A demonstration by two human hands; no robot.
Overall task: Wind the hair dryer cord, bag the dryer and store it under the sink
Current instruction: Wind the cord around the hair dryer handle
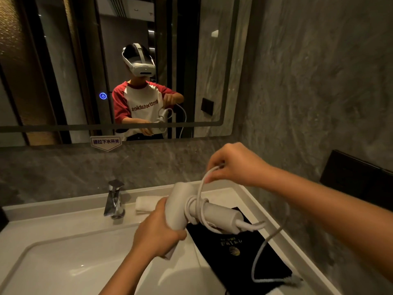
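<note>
My left hand (158,231) grips the barrel of a white hair dryer (219,216), held above the sink with its handle pointing right. Several turns of the white cord (258,255) are wrapped round the handle. My right hand (236,165) pinches a loop of that cord above the dryer. The loose rest of the cord hangs down to the right and ends on the counter near the front. A black drawstring bag (246,254) with a gold logo lies flat on the counter under the dryer.
A white basin (63,262) fills the lower left, with a chrome tap (114,199) behind it. A folded white towel (146,204) lies beside the tap. A mirror (53,71) hangs above. A stone wall with a black box (350,177) stands close on the right.
</note>
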